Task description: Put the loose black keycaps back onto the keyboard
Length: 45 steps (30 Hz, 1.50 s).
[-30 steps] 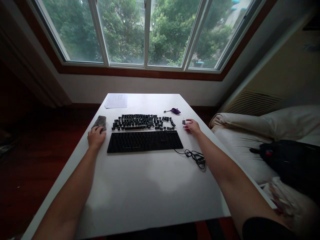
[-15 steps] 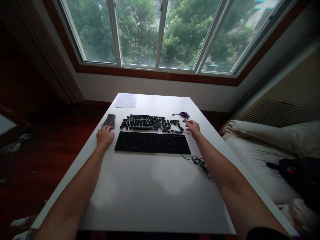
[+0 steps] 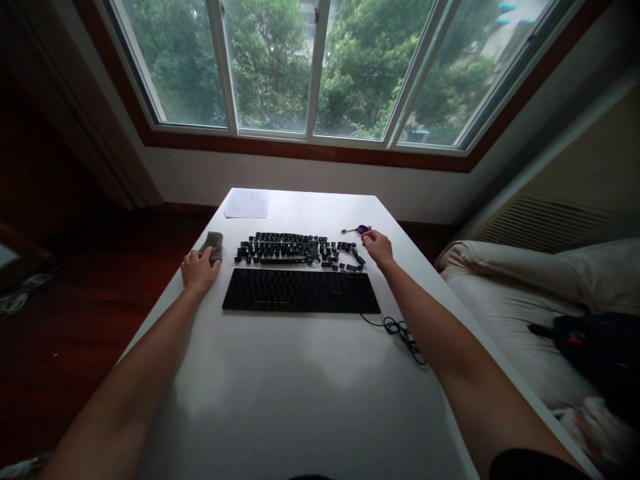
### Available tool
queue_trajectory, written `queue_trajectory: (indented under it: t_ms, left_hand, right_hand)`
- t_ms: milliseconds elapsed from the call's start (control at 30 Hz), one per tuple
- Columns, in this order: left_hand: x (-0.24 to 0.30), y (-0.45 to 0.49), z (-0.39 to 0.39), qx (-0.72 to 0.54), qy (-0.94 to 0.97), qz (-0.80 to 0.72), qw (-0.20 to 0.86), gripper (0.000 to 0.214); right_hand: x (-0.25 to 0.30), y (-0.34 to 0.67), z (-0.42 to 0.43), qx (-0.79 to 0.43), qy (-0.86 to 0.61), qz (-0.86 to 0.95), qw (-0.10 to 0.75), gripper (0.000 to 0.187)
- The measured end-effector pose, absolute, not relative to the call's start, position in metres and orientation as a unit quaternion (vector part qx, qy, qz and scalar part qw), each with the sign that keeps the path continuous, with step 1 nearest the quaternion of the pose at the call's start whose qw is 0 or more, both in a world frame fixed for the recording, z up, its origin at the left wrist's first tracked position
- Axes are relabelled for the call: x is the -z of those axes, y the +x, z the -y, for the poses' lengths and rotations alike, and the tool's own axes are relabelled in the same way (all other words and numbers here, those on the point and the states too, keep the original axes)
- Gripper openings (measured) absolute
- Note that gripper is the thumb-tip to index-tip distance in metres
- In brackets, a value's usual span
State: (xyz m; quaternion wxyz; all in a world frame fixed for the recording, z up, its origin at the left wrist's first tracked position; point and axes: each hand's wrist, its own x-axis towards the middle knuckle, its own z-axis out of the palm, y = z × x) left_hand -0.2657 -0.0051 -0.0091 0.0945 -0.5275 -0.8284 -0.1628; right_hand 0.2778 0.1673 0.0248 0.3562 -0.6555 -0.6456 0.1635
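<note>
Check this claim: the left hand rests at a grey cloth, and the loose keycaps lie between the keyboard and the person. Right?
Not quite. The left hand does rest at the grey cloth, but the loose keycaps lie beyond the keyboard, on its window side, as the head view shows.

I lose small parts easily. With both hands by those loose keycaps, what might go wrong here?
The right hand is close to the loose keycaps; a brush could scatter their rows. The coiled cable lies beside the right forearm; a snag might drag the keyboard.
</note>
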Motion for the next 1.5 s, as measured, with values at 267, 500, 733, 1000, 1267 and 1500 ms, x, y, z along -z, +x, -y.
queue_trajectory:
  t_ms: [267,500,733,1000,1267,1500]
  left_hand:
    - [0.011,-0.27,-0.004,0.186,-0.521,0.828,0.095,0.039]
    - [0.019,-0.268,0.004,0.216,-0.531,0.814,0.09,0.029]
    - [0.023,-0.268,0.006,0.247,-0.518,0.816,0.078,0.026]
    - [0.026,-0.267,0.01,0.255,-0.522,0.81,0.08,0.026]
    - [0.026,-0.269,0.009,0.277,-0.511,0.811,0.061,0.029]
    - [0.021,-0.269,0.013,0.345,-0.481,0.806,0.017,0.03]
  right_hand:
    - [0.008,0.316,-0.183,-0.051,-0.679,0.717,0.149,0.027]
    - [-0.004,0.298,-0.178,-0.056,-0.691,0.707,0.141,0.029]
    - [-0.004,0.269,-0.164,-0.039,-0.698,0.709,0.095,0.037]
    - [0.001,0.279,-0.17,-0.037,-0.698,0.708,0.097,0.038]
    - [0.002,0.279,-0.167,-0.034,-0.728,0.676,0.112,0.041]
    - [0.004,0.29,-0.159,-0.055,-0.727,0.676,0.109,0.042]
